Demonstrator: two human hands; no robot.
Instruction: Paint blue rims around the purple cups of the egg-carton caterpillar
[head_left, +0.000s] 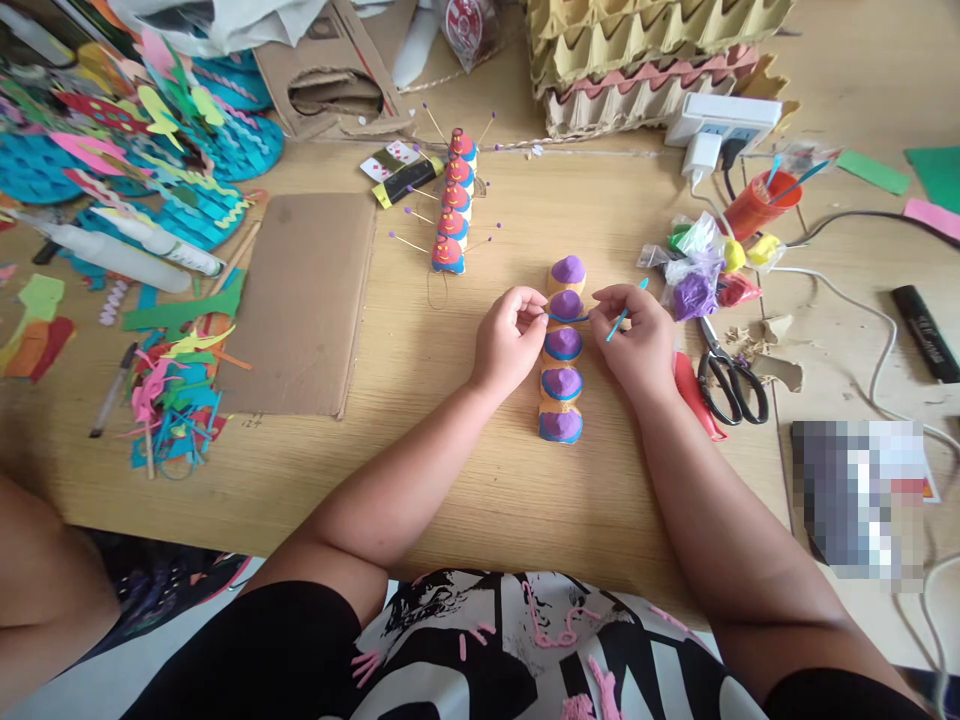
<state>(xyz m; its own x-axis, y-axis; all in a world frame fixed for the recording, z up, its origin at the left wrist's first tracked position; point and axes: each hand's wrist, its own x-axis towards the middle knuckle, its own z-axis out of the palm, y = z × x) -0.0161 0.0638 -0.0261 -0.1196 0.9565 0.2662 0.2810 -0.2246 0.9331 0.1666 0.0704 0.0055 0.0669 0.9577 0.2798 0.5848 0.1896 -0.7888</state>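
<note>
A strip of egg carton (561,385) with several bumps capped in purple clay stands on the table, the nearer bumps rimmed with blue. Across its second bump from the far end runs a thin blue clay strand (568,319). My left hand (510,335) pinches the strand's left end. At the right end, my right hand (637,335) has its fingertips closed on the strand. A light-blue stick tool (627,310) is also tucked in the right fingers. Farther left stands a similar strip (454,205) with red smiling caps, blue rims and pins sticking out.
Cardboard (300,300) and paper scraps (176,390) lie left. On the right are scissors (731,380), bagged clay (697,290), an orange cup (761,205) and a power strip (724,122) with cables. Egg trays (645,70) are stacked behind. A person's leg (45,570) shows lower left.
</note>
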